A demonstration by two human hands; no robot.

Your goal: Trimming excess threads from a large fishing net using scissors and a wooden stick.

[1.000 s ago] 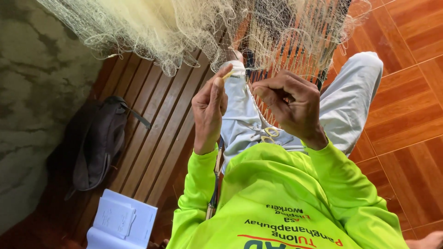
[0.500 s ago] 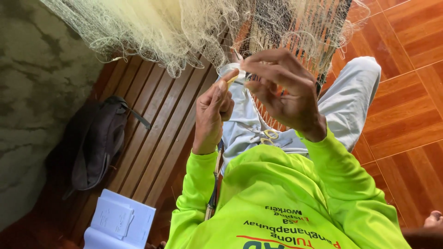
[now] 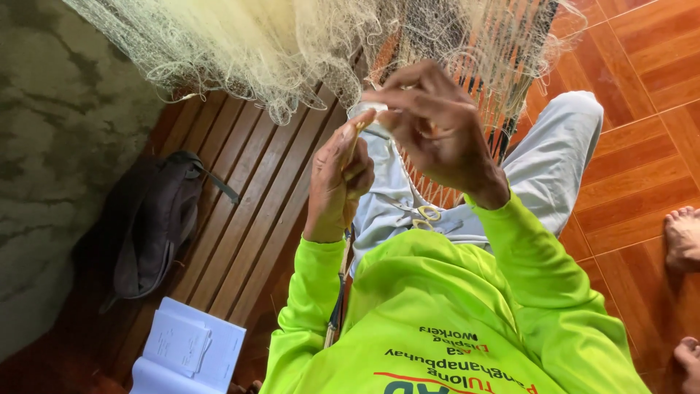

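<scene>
A pale yellow fishing net [image 3: 277, 44] hangs across the top of the view and drapes over my grey-trousered lap. My left hand [image 3: 337, 186] is raised in front of me, fingers closed on a thin yellowish netting needle [image 3: 355, 142]. My right hand [image 3: 437, 131] is just above and to the right of it, fingers pinched on the net's edge beside a small white float-like piece [image 3: 367, 110]. The two hands almost touch at that piece. Small scissors with yellow handles [image 3: 426, 215] lie on my lap under the right wrist.
I sit on a dark wooden slatted bench [image 3: 240, 190]. On it to the left lie a dark bag [image 3: 153, 226] and white papers [image 3: 186, 350]. Orange tiled floor [image 3: 642, 87] lies to the right, with bare feet [image 3: 683, 237] at its edge. A mottled grey wall [image 3: 51, 146] is far left.
My right hand has risen and swung left over the white piece, closing on the net beside my left hand. The left hand has kept its grip and barely moved.
</scene>
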